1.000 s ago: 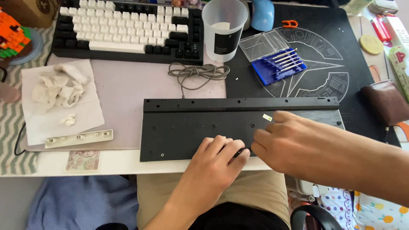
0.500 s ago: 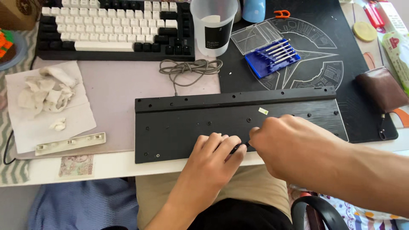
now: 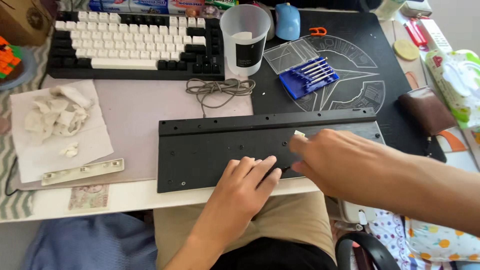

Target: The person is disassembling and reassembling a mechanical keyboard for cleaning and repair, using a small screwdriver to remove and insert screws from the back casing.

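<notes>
- At near centre of the desk: black keyboard case (image 3: pixel 220 150), flat, underside up, long side running left to right, near edge at the desk edge.
- Left hand (image 3: pixel 245 187) palm-down on near edge of the case, fingers together and stretched flat, tips pointing far-right; nothing clamped that can be seen.
- Right hand (image 3: pixel 335 162) over right half of the case, fingers curled together around a small dark tool tip at the case surface, just beside left fingertips; grip itself hidden behind the knuckles, so cannot tell what exactly is held.
- Small pale sticker (image 3: pixel 299 133) on the case just far of right hand.
- Far left: black and white keyboard (image 3: pixel 135 45), keys up, well apart from the case.
- Between keyboard and case: coiled grey cable (image 3: pixel 220 87).
- Far centre: translucent measuring cup (image 3: pixel 245 32), upright, just right of the keyboard.
- Right of cup: blue screwdriver set (image 3: pixel 307 75), clear lid open, on black desk mat (image 3: pixel 380 70).
- Left: crumpled tissues (image 3: pixel 57 115) on white paper sheet (image 3: pixel 90 145); pale plastic strip (image 3: pixel 82 171) near of it.
- Far right: brown wallet (image 3: pixel 427 110); pack of wet wipes (image 3: pixel 457 82) beyond it.
</notes>
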